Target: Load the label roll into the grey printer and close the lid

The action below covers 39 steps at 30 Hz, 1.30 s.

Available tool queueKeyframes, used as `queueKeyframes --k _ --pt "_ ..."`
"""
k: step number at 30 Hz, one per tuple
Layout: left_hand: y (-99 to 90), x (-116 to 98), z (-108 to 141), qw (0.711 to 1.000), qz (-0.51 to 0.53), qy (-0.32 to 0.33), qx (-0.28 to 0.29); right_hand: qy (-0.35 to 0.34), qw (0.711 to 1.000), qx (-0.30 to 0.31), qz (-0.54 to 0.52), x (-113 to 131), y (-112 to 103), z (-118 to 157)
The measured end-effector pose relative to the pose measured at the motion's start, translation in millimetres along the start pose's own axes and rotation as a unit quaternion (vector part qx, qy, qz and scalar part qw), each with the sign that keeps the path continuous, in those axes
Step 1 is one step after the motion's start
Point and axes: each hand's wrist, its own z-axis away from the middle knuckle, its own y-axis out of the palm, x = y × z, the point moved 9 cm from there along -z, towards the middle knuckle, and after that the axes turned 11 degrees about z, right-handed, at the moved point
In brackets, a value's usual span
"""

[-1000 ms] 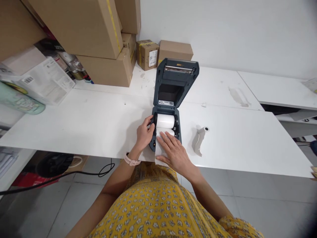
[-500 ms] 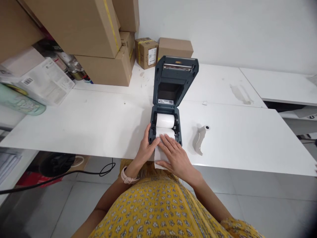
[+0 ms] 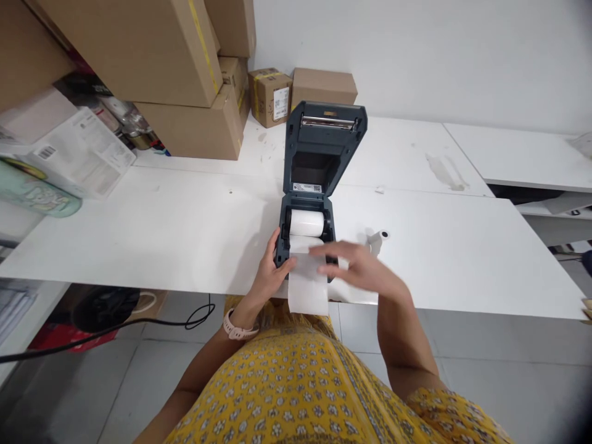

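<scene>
A dark grey label printer (image 3: pixel 287 208) stands at the table's front edge with its lid (image 3: pixel 317 147) tipped back. Inside lies a white label roll (image 3: pixel 307 223), held between black side guides. From it a paper strip (image 3: pixel 308 299) runs forward over the front and hangs past the table edge. My left hand (image 3: pixel 269 271) grips the printer's front left corner, fingers along the side and thumb at the strip's left edge. Over the strip's right side, my right hand (image 3: pixel 358 265) is open and slightly blurred, its fingers apart; whether the fingertips touch the paper I cannot tell.
A small curled paper roll (image 3: pixel 380 240) lies right of the printer, partly behind my right hand. Cardboard boxes (image 3: pixel 185 129) are stacked at the back left. A green bottle (image 3: pixel 41 191) and a white carton (image 3: pixel 87 151) stand at far left. Below runs a black cable (image 3: pixel 161 322).
My right hand has lifted off the paper strip and shifted right, uncovering more of the strip. My left hand stays on the printer's corner.
</scene>
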Motion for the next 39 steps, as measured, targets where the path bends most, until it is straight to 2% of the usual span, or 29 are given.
queueKeyframes --k 1,3,4,5,7,9,12,15,18,22,25,27,30,32,37,39 --pt "0.4 1 0 1.000 0.010 -0.002 0.004 0.019 0.997 -0.077 -0.023 -11 -24 -10" --pt "0.7 3 -1 1.000 0.026 -0.008 0.009 0.063 0.957 -0.281 -0.032 -38 -80 -25" --pt "0.5 4 -1 0.999 0.031 -0.012 0.010 0.077 0.936 -0.343 -0.032 -51 -99 -35" --pt "0.3 4 -2 0.999 0.035 -0.015 0.011 0.088 0.924 -0.370 -0.044 -65 -112 -50" --pt "-0.5 4 -2 0.999 0.039 -0.015 0.011 0.116 0.918 -0.366 -0.099 -94 -127 -87" --pt "-1.8 2 -3 0.999 0.041 -0.011 0.009 0.130 0.925 -0.328 -0.143 -115 -132 -124" --pt "-2.7 2 -4 0.999 0.038 -0.011 0.009 0.118 0.937 -0.280 -0.171 -125 -131 -158" --pt "-2.6 2 -5 0.999 0.038 -0.014 0.008 0.100 0.941 -0.283 -0.154 -113 -127 -154" --pt "-2.1 2 -2 0.999 0.044 -0.014 0.005 0.081 0.937 -0.322 -0.111 -87 -123 -125" --pt "-1.2 8 12 0.999 0.035 -0.039 0.012 0.033 0.932 -0.342 -0.115 -49 -101 -73" --pt "-2.0 12 24 0.999 0.021 -0.047 0.016 -0.006 0.933 -0.339 -0.124 -26 -71 -32" --pt "-2.4 13 29 0.999 0.022 -0.037 0.014 0.010 0.938 -0.333 -0.098 -19 -46 -6" --pt "-2.8 14 31 0.999 0.041 -0.022 0.003 0.093 0.944 -0.310 -0.061 -24 -8 23" --pt "-3.3 15 32 0.998 0.053 -0.017 -0.004 0.156 0.940 -0.295 -0.075 -35 14 37" --pt "-2.1 9 36 0.997 0.069 -0.018 0.006 0.265 0.898 -0.265 -0.232 -62 59 52" --pt "-4.4 6 36 0.995 0.093 -0.033 -0.009 0.295 0.878 -0.240 -0.291 -66 75 55"
